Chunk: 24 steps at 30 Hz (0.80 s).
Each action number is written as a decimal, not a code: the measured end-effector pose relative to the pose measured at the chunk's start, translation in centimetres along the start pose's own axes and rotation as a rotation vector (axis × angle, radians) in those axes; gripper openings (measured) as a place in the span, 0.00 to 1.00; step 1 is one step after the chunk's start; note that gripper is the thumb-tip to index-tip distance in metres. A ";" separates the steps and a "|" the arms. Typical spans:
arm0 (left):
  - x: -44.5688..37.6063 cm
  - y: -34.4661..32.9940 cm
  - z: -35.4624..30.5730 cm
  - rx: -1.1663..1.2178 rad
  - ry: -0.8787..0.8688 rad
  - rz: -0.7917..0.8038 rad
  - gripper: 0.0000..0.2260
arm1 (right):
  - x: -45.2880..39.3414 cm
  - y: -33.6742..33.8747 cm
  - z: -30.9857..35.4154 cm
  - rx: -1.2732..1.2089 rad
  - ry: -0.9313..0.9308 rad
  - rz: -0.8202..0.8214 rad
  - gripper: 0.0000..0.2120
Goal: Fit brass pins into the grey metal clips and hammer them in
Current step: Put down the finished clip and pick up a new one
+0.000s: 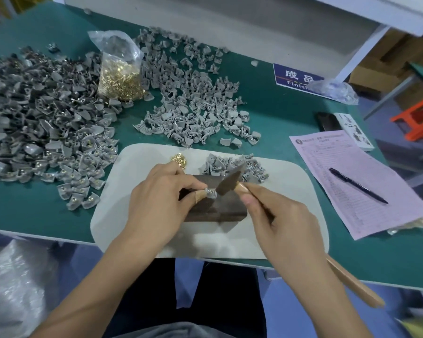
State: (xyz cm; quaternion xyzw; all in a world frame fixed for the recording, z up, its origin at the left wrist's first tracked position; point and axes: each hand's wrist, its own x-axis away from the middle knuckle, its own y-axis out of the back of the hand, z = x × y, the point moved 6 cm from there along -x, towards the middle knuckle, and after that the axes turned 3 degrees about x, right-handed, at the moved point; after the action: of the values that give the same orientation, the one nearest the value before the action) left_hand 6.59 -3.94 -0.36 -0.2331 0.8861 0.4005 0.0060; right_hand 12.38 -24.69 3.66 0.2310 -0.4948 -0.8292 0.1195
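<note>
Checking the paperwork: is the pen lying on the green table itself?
No, the pen lies on the pink sheet.

Your station, surroundings only:
- Desk [274, 111]: green surface, pale edge trim.
- White shelf [352, 13] over desk's far side, on white post [362, 48].
- Blue sign [294, 78] on desk by post, white lettering.
- Cardboard boxes [386, 62] stacked right of your desk.
- Orange plastic stool [418, 118] on grey-blue floor [401, 148], far right.
- Light even, soft shadows.
</note>
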 end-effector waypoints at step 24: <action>2.5 1.2 1.4 0.228 -0.147 -0.238 0.06 | -2.6 -3.9 4.9 -0.248 0.288 -0.024 0.05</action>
State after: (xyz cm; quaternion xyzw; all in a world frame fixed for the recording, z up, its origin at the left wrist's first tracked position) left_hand 3.57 -3.30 -0.91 -0.3043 0.8891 0.3099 0.1446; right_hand 12.32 -17.96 2.88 0.3367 -0.3636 -0.8436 0.2068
